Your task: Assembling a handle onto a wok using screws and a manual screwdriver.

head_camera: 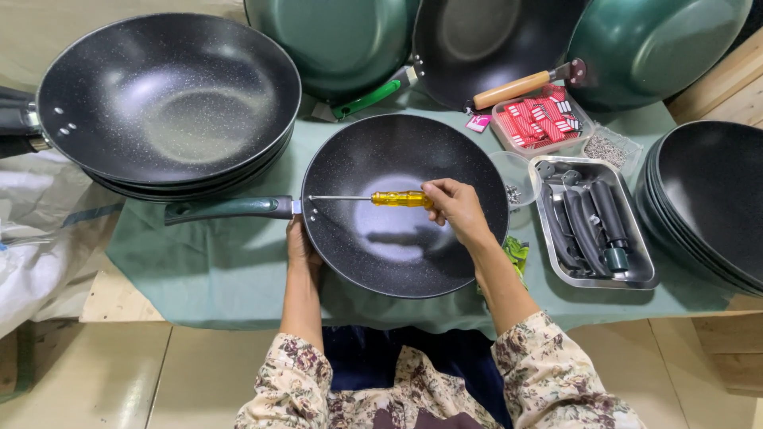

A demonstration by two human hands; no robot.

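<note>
Right hand (457, 205) grips screwdriver (401, 199) inside pan (397, 254); metal tray (644, 274) beside.

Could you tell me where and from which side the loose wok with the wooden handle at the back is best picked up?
Grip the wooden handle of that wok, probably coming from the front right. The handle sticks out toward the person over the box of red tags, free all round, while the bowl leans among other woks with no clear rim to pinch. The right hand is busy with the screwdriver.

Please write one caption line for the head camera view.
Right hand drives a yellow screwdriver at a black wok handle; left hand steadies it.
</note>
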